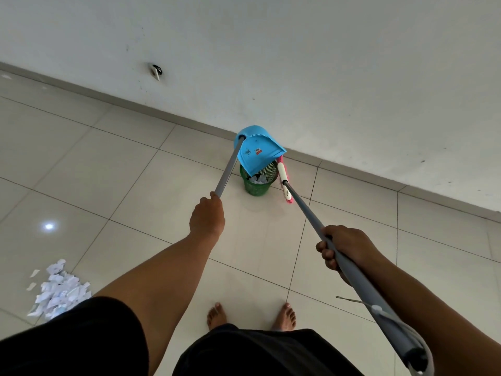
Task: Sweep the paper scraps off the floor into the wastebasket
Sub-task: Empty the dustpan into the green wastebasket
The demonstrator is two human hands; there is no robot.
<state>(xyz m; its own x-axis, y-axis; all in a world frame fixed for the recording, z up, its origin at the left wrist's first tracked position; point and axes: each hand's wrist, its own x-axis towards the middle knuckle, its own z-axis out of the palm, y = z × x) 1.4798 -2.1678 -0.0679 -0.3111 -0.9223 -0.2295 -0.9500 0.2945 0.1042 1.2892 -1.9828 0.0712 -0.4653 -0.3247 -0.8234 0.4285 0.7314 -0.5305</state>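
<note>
My left hand [207, 215] grips the grey pole of a blue dustpan [256, 151], which is tipped over the green mesh wastebasket [257, 185] by the wall. White paper scraps [258, 179] lie inside the basket. My right hand [343, 246] grips the grey handle of a pink and white broom [284, 183], whose head rests on the floor just right of the basket. A pile of paper scraps [58, 290] lies on the tiles at the lower left, beside my left arm.
The white wall [298, 63] and its grey skirting run diagonally right behind the basket. A wall socket [156, 71] sits low on the wall at left. My bare feet [252, 316] stand on beige tiles between the basket and me.
</note>
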